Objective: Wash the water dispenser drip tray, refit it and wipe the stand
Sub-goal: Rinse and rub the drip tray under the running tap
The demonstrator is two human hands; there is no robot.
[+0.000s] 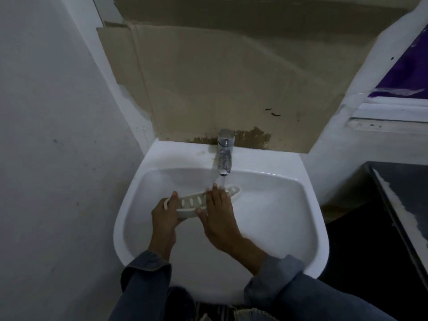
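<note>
A long white slotted drip tray (192,201) is held over the bowl of a white sink (273,218), tilted with its right end under the running water. My left hand (165,213) grips the tray's left end, thumb on top. My right hand (218,205) lies flat across the tray's middle, fingers spread over its slots and thumb under its near edge. Water runs from the chrome tap (224,151) onto the tray's right part, just beyond my right fingertips. The middle of the tray is hidden beneath my right hand.
Brown cardboard (208,77) covers the wall behind the tap. A white wall (46,135) stands close on the left. On the right is a dark surface (403,193) with a pale edge, and a window ledge (389,112) above it.
</note>
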